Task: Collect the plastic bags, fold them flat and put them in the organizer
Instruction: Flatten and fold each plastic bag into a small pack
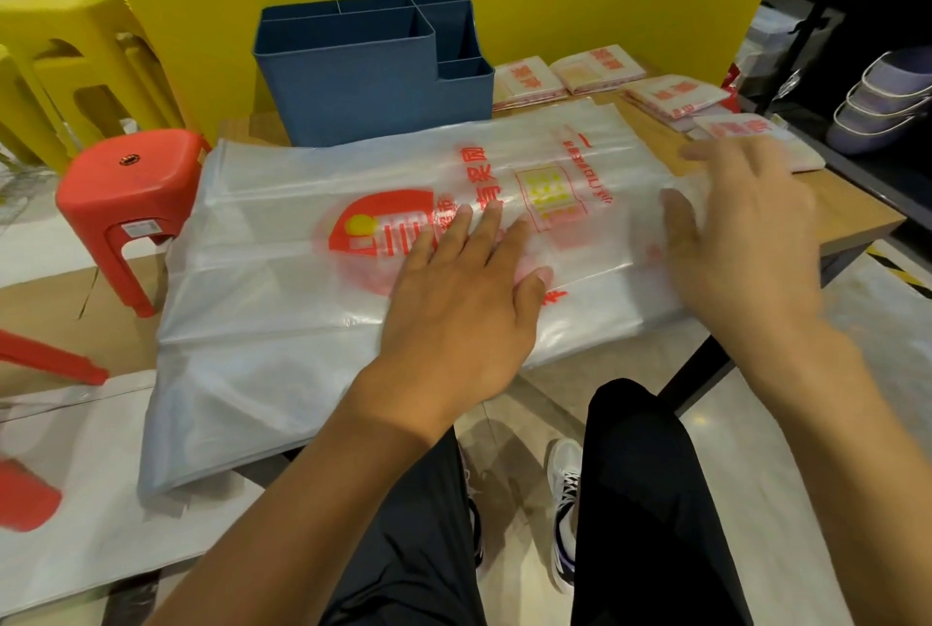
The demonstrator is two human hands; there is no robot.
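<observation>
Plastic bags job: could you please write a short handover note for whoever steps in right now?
Left hand: flat, pressing the large plastic bag spread on the table.
Right hand: open over the bag's right end, blurred.
Done: several folded bags lie right of the blue organizer.
Left: fold this bag flat and put the bags in the organizer, whose visible compartments look empty.

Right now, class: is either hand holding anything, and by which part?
Nothing is held. The left hand presses flat on the plastic bag; the blurred right hand lies open.
</observation>
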